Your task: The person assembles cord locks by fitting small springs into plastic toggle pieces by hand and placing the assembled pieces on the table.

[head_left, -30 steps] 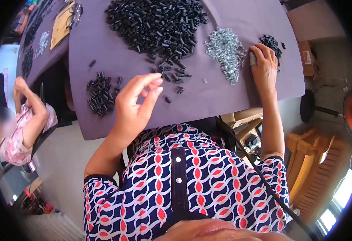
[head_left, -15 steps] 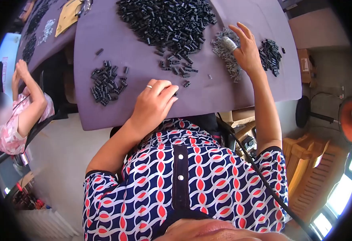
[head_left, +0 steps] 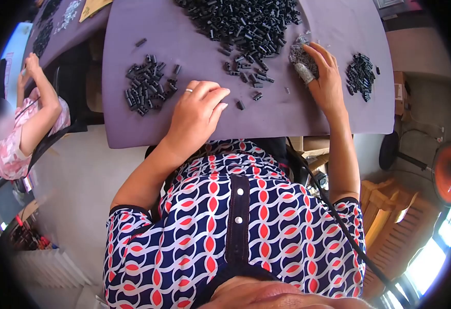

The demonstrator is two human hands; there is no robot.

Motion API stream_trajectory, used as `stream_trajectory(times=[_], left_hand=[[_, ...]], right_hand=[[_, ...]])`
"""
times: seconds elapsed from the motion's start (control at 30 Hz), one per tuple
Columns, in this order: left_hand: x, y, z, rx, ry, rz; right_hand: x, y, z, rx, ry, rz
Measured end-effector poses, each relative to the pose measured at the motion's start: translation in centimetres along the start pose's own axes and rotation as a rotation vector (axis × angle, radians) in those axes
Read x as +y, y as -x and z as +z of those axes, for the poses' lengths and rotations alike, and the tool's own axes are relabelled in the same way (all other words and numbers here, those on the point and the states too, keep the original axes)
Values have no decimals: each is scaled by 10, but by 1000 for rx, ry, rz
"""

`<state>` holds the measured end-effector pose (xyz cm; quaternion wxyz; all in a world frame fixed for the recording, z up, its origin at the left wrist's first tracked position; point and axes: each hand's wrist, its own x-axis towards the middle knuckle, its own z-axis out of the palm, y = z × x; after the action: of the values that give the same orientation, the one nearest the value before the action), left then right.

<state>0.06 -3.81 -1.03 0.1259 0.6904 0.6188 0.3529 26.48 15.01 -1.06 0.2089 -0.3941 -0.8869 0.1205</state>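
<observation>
My left hand (head_left: pixel 197 113), with a ring on one finger, rests low over the front of the table. Its fingers bend, the thumb is a little apart from them, and nothing shows between. Just right of its fingertips lies a short black tube piece (head_left: pixel 241 104), with another black piece (head_left: pixel 257 96) beyond it. My right hand (head_left: pixel 326 77), wearing a whitish cover (head_left: pixel 304 73) on its thumb, reaches onto a pile of small grey pieces (head_left: pixel 298 50). Thumb and fingers are spread over the pile; whether a piece is pinched there is hidden.
A large heap of black tube pieces (head_left: pixel 251 26) covers the far middle of the purple table (head_left: pixel 184 56). Smaller black piles lie at left (head_left: pixel 148 85) and right (head_left: pixel 360 74). Another person (head_left: pixel 35 118) sits at the left. A fan (head_left: pixel 445 172) stands at the right.
My right hand has lowered onto the grey pile, its fingers drawn closer to the thumb. A black piece beside my left fingertips now lies uncovered. The whole view has shifted slightly.
</observation>
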Motion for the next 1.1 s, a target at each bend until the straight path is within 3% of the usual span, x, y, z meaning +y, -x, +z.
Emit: stream_trajectory(times=[0.1,0.23,0.33,0.53,0.8,0.93,1.0,1.07,1.1], left_hand=[[-2,-4,-1,-10,2,50],[-2,-4,-1,-35,59,9],[1,-7,-5,-60,29,8],[1,-10,-8,-105,29,-27],[2,-11,-19,-197,883,-511],[-1,-9,-21,-245,1292,-708],[-2,-8,-17,-237,1402,-717],[0,-9,-13,-233,1515,-722],[2,-10,-13,-241,1552,-743]], right_hand=[[-13,7,-4,126,119,-38],[-39,19,-23,208,33,-81],[-47,35,-18,151,-93,-86],[-65,44,-9,-69,-21,26],[-65,35,-7,-181,-29,53],[-72,34,-16,-225,-338,206],[-77,36,-17,-274,-459,271],[-82,37,-16,-255,-808,314],[-85,37,-15,-251,-806,316]])
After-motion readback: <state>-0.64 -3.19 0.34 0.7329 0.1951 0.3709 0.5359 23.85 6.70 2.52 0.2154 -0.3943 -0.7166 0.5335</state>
